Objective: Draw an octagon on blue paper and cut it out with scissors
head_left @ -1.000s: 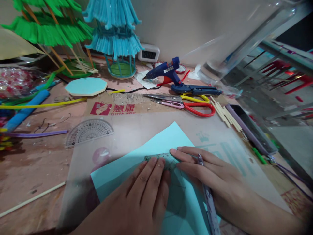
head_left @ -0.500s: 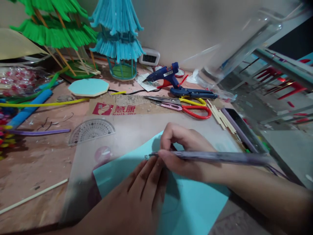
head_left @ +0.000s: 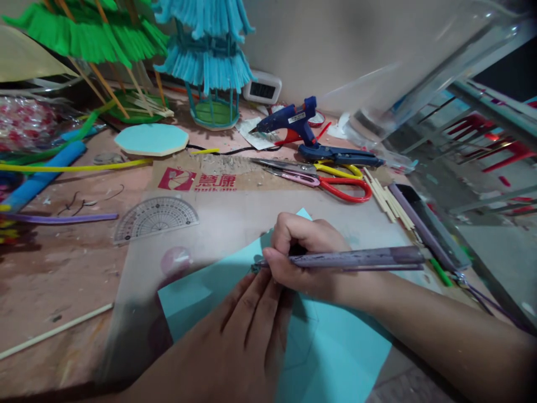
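Right hand (head_left: 308,263) w/ pen (head_left: 356,258) on blue paper (head_left: 335,347), left hand (head_left: 247,330) flat.

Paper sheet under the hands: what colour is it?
Light turquoise blue paper sheet, plain; clearest in the head view.

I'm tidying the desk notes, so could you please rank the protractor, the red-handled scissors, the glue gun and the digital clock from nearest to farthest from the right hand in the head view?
From the right hand holding the pen:
1. Red-handled scissors, just beyond it, slightly right.
2. Protractor, to its left.
3. Glue gun, farther back.
4. Digital clock, by the wall.
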Motion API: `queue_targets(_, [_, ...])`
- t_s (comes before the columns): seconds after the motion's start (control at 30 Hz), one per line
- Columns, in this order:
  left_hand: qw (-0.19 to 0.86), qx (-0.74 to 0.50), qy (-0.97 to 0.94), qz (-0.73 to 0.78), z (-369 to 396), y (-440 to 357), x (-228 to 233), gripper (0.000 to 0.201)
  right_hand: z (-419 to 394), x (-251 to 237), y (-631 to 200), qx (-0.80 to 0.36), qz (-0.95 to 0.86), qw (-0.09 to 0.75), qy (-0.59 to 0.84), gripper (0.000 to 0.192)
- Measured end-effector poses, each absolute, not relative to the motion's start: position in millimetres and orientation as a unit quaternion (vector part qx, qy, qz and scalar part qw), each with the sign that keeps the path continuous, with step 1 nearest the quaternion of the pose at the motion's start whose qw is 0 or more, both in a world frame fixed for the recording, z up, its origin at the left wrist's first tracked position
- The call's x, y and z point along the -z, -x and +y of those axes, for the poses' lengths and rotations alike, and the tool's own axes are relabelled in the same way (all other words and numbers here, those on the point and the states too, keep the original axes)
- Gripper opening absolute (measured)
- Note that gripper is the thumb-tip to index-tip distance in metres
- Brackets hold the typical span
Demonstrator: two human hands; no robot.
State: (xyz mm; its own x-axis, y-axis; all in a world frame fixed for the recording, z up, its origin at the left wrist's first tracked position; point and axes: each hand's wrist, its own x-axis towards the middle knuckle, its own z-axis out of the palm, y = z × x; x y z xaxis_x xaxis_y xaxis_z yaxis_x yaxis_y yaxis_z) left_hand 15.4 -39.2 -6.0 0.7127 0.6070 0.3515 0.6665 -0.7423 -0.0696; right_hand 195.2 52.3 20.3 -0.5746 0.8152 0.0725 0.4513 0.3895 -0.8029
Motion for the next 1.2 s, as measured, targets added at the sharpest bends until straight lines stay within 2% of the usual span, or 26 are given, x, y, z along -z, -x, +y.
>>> queue_targets(0.5, [0.114, 0.148, 0.927, -0.326, -38, -15, 5, 0.04, 55, -13, -197, -0.315, -0.863, 0.275, 0.283, 0.03])
queue_targets(1.2, [0.09, 0.161, 0.915, -0.359, -39, -20, 9, 0.037, 64, -30, -213, -0.364, -0.826, 0.178, 0.392, 0.025])
